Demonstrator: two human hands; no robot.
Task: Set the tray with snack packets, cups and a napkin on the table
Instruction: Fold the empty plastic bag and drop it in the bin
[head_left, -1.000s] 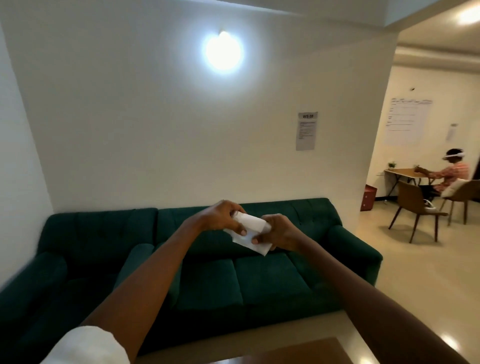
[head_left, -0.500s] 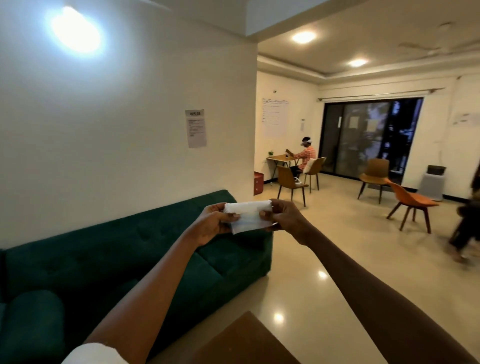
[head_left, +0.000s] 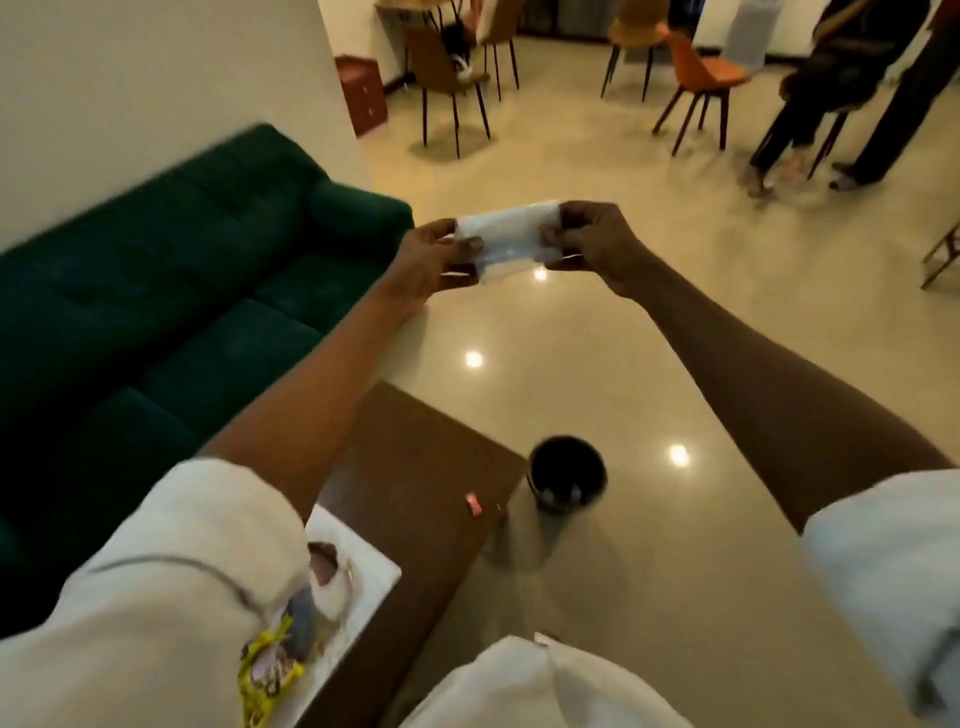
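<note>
Fingers (head_left: 470, 244) of both hands pinch napkin (head_left: 511, 236) | yellow packet (head_left: 267, 675) (print unreadable)

Glossy cream floor (head_left: 597, 338) with round ceiling-light reflections. Plain cream wall (head_left: 156, 78) at left; dark green sofa (head_left: 182, 270) against it. Red cabinet (head_left: 362, 93) at wall's far corner. Brown wooden chairs (head_left: 447, 78) near small table at top; orange chair (head_left: 701, 78) further right. Dark round bin (head_left: 567, 475) on floor just beside brown worktop (head_left: 415, 467) corner.
</note>
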